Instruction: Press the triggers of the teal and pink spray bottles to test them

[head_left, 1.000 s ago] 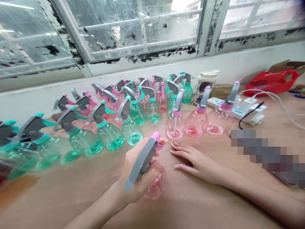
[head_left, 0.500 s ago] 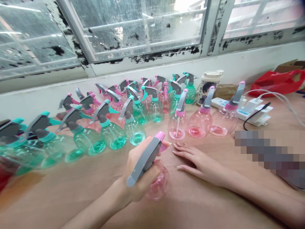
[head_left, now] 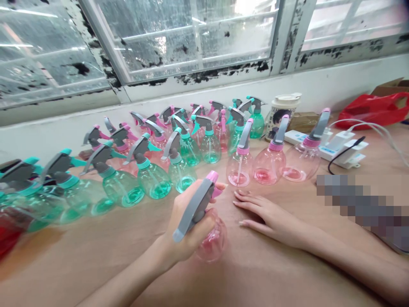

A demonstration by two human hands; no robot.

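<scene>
My left hand (head_left: pixel 188 226) is wrapped round the neck of a pink spray bottle (head_left: pixel 213 245), whose grey head with a pink nozzle points away from me to the right. The fingers hide its collar. Flat on the table (head_left: pixel 275 273) lies my right hand (head_left: pixel 265 213), fingers stretched out, holding nothing. Just beyond it stand three pink spray bottles in a row: a left one (head_left: pixel 239 170), a middle one (head_left: pixel 270 166) and a right one (head_left: pixel 302 164). Nearest to my left hand on the far side is a green spray bottle (head_left: pixel 183 175).
Several green and pink spray bottles (head_left: pixel 126 192) line the left and back, below the window. A lidded paper cup (head_left: pixel 283 117), a white power strip (head_left: pixel 341 153) with cables and a red plastic bag (head_left: pixel 370 111) are at the back right. A pixelated patch covers the right edge.
The pink spray bottle has risen slightly in my left hand, and its head has tilted a little more upright. My right hand stays flat on the table. The view has shifted slightly.
</scene>
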